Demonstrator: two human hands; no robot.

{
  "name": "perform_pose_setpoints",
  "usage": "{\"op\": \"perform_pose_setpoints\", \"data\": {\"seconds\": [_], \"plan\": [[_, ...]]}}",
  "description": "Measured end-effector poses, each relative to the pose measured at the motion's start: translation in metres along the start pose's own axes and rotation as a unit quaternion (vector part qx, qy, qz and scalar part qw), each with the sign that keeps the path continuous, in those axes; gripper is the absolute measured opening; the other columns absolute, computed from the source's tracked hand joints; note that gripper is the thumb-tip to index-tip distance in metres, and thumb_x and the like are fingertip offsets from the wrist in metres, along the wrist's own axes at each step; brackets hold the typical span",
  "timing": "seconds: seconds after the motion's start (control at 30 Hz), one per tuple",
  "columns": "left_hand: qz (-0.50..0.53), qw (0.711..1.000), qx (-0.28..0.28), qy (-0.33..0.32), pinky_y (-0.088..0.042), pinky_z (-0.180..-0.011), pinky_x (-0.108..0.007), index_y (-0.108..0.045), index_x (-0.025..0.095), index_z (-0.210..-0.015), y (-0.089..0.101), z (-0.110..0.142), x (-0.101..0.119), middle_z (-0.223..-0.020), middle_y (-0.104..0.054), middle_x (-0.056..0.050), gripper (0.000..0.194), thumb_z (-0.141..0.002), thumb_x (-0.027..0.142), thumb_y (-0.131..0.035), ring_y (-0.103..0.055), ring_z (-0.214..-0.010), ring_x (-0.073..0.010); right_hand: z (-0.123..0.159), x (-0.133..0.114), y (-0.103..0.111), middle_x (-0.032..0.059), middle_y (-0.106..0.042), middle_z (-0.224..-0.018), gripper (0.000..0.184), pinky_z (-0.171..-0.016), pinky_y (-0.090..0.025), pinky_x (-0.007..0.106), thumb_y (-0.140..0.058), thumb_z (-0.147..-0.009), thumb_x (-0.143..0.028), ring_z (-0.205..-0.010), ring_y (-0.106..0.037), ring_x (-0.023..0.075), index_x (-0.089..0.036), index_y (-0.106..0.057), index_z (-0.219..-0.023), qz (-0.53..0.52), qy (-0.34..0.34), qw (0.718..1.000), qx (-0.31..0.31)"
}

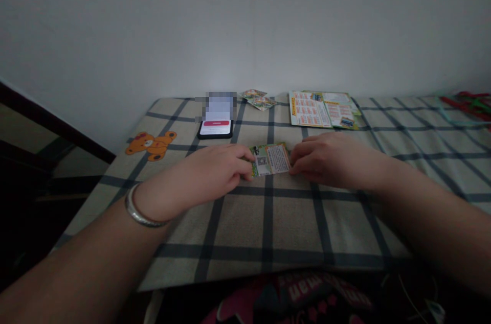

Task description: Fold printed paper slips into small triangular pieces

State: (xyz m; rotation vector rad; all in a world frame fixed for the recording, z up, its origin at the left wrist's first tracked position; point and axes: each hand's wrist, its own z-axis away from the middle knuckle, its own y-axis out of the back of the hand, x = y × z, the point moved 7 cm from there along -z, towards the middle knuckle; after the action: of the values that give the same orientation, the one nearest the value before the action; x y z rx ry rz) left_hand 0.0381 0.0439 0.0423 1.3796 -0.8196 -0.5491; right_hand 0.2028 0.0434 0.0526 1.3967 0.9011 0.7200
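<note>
A small printed card (274, 161) with a QR code and lines of text lies low over the checked cloth, between my two hands. My left hand (220, 168), with a silver bangle at the wrist, grips the card's left edge between thumb and fingers. On the opposite edge, the bent fingers of my right hand (326, 159) close on the card. The fingertips cover both ends of it.
A lit phone (217, 115) lies beyond my left hand. Small printed cards (261, 103) and larger printed sheets (322, 109) are near the wall. An orange bear picture (151, 145) sits at left; red and green strands (470, 107) lie far right.
</note>
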Motion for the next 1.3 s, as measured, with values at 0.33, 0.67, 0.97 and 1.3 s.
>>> {"op": "perform_pose_setpoints", "data": {"seconds": [0.33,0.67,0.97,1.3], "plan": [[-0.018,1.000,0.009,-0.014,-0.048,-0.093,-0.036,-0.074,0.029,-0.085,-0.002,0.004,-0.010,-0.114,-0.065,0.002,0.028,-0.083,0.011,-0.053,-0.061,-0.101,-0.0179,0.007,0.013,0.002,-0.0006,-0.071,-0.102,0.021,-0.071,-0.047,0.027,-0.061,-0.081,-0.015,-0.083,-0.065,0.0142,-0.027,-0.075,-0.091,-0.020,-0.018,1.000,-0.010],[-0.008,1.000,-0.021,-0.005,-0.048,-0.092,-0.036,-0.076,0.028,-0.085,0.000,0.001,-0.009,-0.114,-0.066,0.000,0.030,-0.081,0.009,-0.052,-0.062,-0.101,-0.0183,0.001,0.013,-0.003,0.0029,-0.067,-0.093,0.012,-0.067,-0.044,0.029,-0.065,-0.085,-0.033,-0.080,-0.060,0.0156,-0.022,-0.070,-0.086,-0.025,-0.012,0.999,0.020],[0.015,0.999,-0.023,-0.015,-0.047,-0.095,-0.034,-0.076,0.027,-0.084,0.003,0.002,-0.012,-0.117,-0.066,0.001,0.033,-0.079,0.007,-0.051,-0.062,-0.103,-0.0168,-0.010,0.017,-0.012,0.0071,-0.067,-0.106,0.024,-0.083,-0.047,0.033,-0.066,-0.085,-0.041,-0.095,-0.060,0.0192,-0.022,-0.071,-0.099,-0.071,0.010,0.993,0.095],[0.005,1.000,-0.011,-0.006,-0.048,-0.091,-0.031,-0.073,0.022,-0.077,0.003,0.002,-0.011,-0.111,-0.067,0.001,0.029,-0.080,0.008,-0.048,-0.063,-0.096,-0.0161,-0.010,0.013,-0.011,0.0072,-0.067,-0.110,0.022,-0.087,-0.047,0.036,-0.063,-0.084,-0.033,-0.099,-0.060,0.0210,-0.022,-0.071,-0.102,-0.052,-0.003,0.996,0.071]]}}
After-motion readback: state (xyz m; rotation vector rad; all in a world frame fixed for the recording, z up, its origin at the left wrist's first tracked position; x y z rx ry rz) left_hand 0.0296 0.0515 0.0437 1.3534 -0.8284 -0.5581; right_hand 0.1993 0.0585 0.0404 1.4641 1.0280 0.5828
